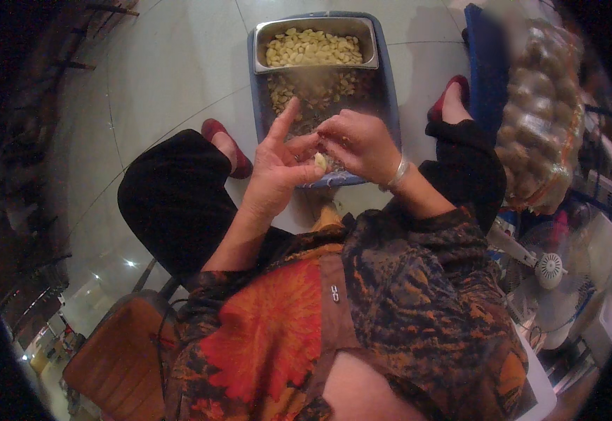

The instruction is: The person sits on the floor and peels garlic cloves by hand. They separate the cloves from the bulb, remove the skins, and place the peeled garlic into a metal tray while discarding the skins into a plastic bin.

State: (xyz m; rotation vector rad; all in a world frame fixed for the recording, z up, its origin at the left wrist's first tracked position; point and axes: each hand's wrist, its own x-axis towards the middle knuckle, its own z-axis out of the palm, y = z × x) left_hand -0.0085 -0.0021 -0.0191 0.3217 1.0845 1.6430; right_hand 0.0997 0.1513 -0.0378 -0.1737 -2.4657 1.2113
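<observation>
My left hand [279, 160] has its index finger stretched out, and a peeled garlic clove [320, 161] rests at its thumb tip. Close on its right, my right hand [356, 139] has its fingers bent together, their tips near the left fingers; whether it pinches something is too small to tell. Both hands are over the near part of a blue plastic tub [394, 105]. Across the tub's far end sits a steel pan [377, 50] holding many peeled cloves [313, 48]. Unpeeled garlic cloves [282, 94] and loose skins lie in the tub below the pan.
At the right lies a large net bag of round, brownish produce [540, 105] beside a blue panel [487, 68]. A white electric fan [549, 268] stands at the lower right. A brown chair [121, 352] is at the lower left. The tub is on a tiled floor [179, 68] between the feet.
</observation>
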